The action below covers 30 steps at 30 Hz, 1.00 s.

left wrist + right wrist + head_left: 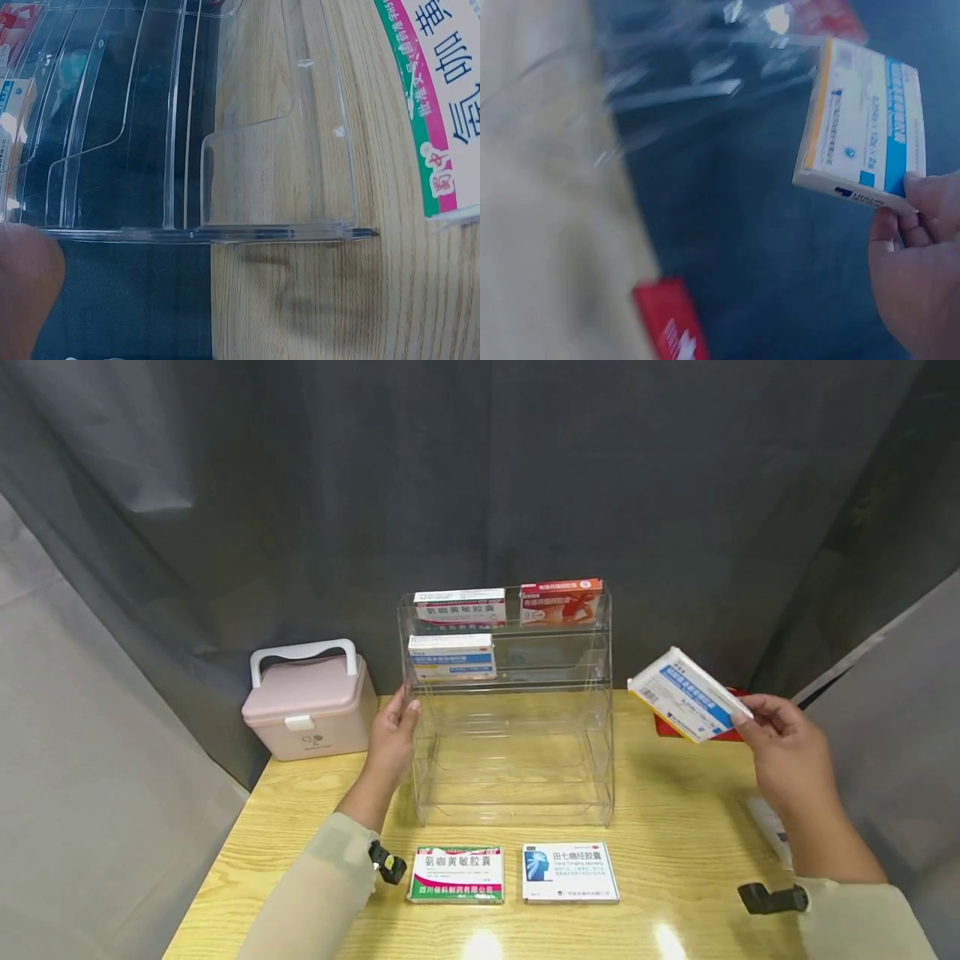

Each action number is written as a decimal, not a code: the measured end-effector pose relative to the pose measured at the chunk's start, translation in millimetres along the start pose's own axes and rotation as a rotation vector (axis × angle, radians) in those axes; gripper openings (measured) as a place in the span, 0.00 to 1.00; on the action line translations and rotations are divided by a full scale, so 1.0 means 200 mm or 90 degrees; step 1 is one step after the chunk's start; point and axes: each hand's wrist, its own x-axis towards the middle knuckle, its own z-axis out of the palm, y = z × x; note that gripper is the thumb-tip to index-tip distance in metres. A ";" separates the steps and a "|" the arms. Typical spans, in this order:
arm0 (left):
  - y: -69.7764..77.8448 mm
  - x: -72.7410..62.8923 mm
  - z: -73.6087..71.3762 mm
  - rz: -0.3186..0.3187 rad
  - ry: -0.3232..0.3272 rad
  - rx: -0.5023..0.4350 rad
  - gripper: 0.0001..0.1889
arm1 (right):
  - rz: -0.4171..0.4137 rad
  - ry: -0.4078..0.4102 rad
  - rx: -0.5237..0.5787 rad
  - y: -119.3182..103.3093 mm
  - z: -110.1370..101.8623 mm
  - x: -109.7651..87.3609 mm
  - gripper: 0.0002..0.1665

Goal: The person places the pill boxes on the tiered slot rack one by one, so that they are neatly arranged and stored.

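In the head view a clear tiered display rack (513, 793) stands mid-table. My left hand (392, 731) grips its left side edge, thumb in front and the other fingers partly hidden; the left wrist view shows the thumb (30, 277) against that edge. Out to the right of the rack, my right hand (795, 760) pinches one corner of a white medicine box (688, 695) with a blue band and orange edge, held tilted in the air. A similar blue-banded box (452, 658) sits on the second tier at left. The top tier carries a green-and-white box (461, 608) and a red box (561, 603).
Before the rack lie a green, white and pink medicine box (457, 875) and a white-and-blue one (571, 872). A pink lidded case (311, 706) stands at the left. Behind the held box is a red item (666, 727); a white packet (768, 827) lies partly behind my right forearm.
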 end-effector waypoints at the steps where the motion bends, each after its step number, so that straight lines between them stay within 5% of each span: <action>1: 0.00 0.00 0.00 -0.002 0.001 0.002 0.30 | 0.016 -0.006 0.060 -0.05 0.02 0.02 0.22; 4: 0.00 0.00 0.00 -0.002 0.000 0.004 0.31 | 0.023 -0.030 0.156 -0.22 0.09 0.05 0.28; 6: 0.00 0.01 0.00 -0.003 0.001 0.005 0.31 | -0.025 -0.047 0.175 -0.32 0.14 0.06 0.27; 11: 0.00 0.01 0.00 -0.004 0.005 0.001 0.31 | -0.158 -0.040 0.107 -0.51 0.30 0.08 0.19; 15: 0.00 0.00 0.00 0.004 0.007 -0.014 0.31 | -0.212 -0.026 0.110 -0.61 0.43 0.09 0.19; 23: 0.00 0.00 0.01 -0.002 0.007 -0.016 0.32 | -0.339 -0.018 -0.010 -0.69 0.59 0.15 0.17; 30: 0.00 0.00 0.01 0.009 0.005 -0.012 0.31 | -0.400 -0.040 -0.078 -0.66 0.64 0.21 0.16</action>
